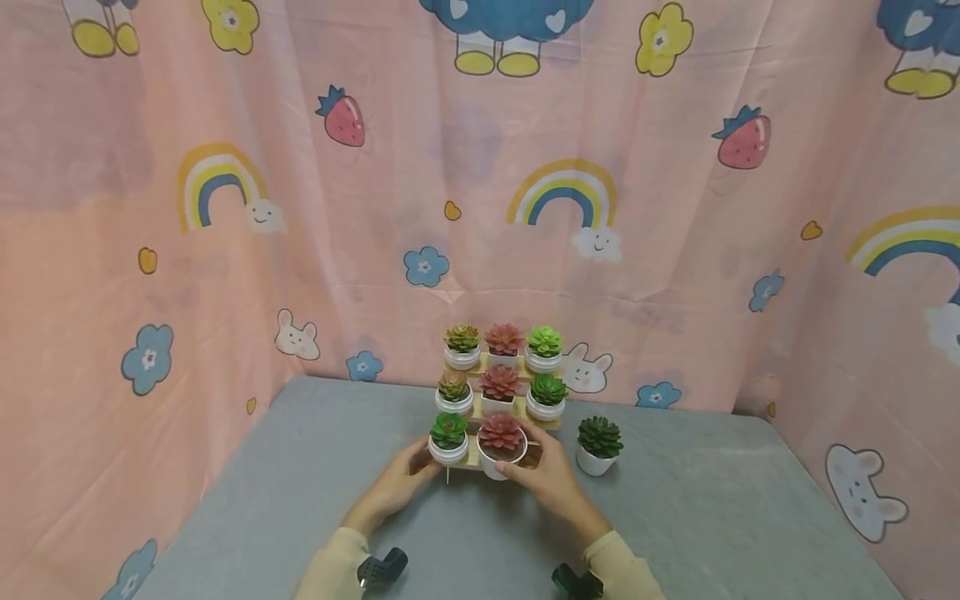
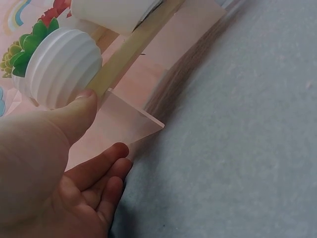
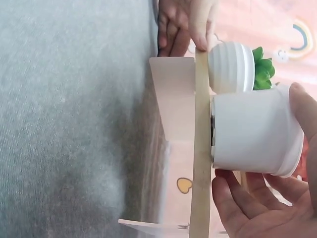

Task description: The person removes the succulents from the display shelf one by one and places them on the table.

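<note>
A three-tier stand (image 1: 474,460) with wooden shelves and clear side panels holds several small potted succulents. My right hand (image 1: 553,473) grips a white pot (image 3: 257,131) with a reddish artificial succulent (image 1: 500,432) at the lowest shelf, thumb at the rim and fingers around the side. In the right wrist view the pot's base is at the shelf; full contact is unclear. My left hand (image 1: 401,482) is at the shelf's left end, its thumb touching the end and its loose fingers beside the clear panel (image 2: 131,116). Near that thumb sits a ribbed white pot (image 2: 67,67) with a green succulent.
To the right of the stand, a dark green succulent in a white pot (image 1: 597,460) stands alone on the grey tabletop (image 1: 720,500). A pink patterned curtain (image 1: 480,300) hangs behind the table. More succulents fill the middle and top shelves.
</note>
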The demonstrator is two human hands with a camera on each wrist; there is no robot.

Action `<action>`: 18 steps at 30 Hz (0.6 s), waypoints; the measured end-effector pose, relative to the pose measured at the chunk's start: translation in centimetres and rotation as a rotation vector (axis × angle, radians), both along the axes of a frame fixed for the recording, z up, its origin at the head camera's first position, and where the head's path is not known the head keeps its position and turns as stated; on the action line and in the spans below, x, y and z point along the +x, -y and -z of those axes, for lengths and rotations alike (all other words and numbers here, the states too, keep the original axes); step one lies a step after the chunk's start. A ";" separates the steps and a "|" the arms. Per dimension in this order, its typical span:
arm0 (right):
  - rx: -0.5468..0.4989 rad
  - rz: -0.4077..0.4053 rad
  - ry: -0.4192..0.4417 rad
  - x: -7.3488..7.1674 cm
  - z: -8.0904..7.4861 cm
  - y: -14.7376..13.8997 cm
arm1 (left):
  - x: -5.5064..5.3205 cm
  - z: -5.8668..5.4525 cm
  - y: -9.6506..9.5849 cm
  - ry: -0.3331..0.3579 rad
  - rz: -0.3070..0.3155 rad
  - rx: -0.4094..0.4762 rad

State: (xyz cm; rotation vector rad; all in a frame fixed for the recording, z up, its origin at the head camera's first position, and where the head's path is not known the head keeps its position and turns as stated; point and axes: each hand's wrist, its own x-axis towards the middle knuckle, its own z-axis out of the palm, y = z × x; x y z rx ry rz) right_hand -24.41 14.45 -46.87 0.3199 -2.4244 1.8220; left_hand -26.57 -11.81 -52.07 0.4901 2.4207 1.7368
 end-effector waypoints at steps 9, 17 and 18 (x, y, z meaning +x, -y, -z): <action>0.004 0.009 0.004 0.7 -0.1 -0.8 | -0.5 0.3 0.0 -0.014 0.012 0.001; 0.032 0.028 -0.030 1.8 -1.0 -2.1 | -0.5 0.5 0.0 -0.002 0.015 0.024; 0.032 0.027 -0.039 2.0 -1.2 -2.3 | -0.5 0.5 0.0 -0.002 0.012 0.026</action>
